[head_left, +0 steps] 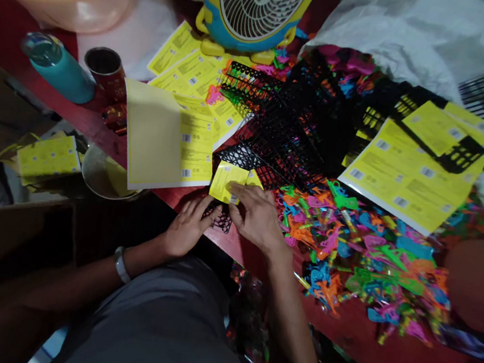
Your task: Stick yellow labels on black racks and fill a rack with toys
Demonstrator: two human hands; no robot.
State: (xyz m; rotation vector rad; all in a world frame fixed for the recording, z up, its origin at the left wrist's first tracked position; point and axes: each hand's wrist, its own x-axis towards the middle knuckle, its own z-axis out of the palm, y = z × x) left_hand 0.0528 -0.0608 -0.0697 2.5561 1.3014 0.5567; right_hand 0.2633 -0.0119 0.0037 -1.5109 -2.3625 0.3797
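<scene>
A small yellow printed label (225,180) lies at the table's front edge, over a black plastic lattice piece (222,222). My right hand (258,212) presses on the label's lower right part with its fingertips. My left hand (189,226) rests on the left side of the black piece, fingers apart, its fingertips near the label's lower edge. Left of the hands is a large yellow label sheet (197,145) with its pale backing (151,139) showing. More black lattice pieces (289,134) are heaped behind the hands.
Small coloured plastic pieces (368,247) cover the table on the right, below more yellow sheets (418,176). A yellow and blue fan (260,4) stands at the back. At left are a teal bottle (65,74), a dark red cup (106,75) and a pink basin (81,11).
</scene>
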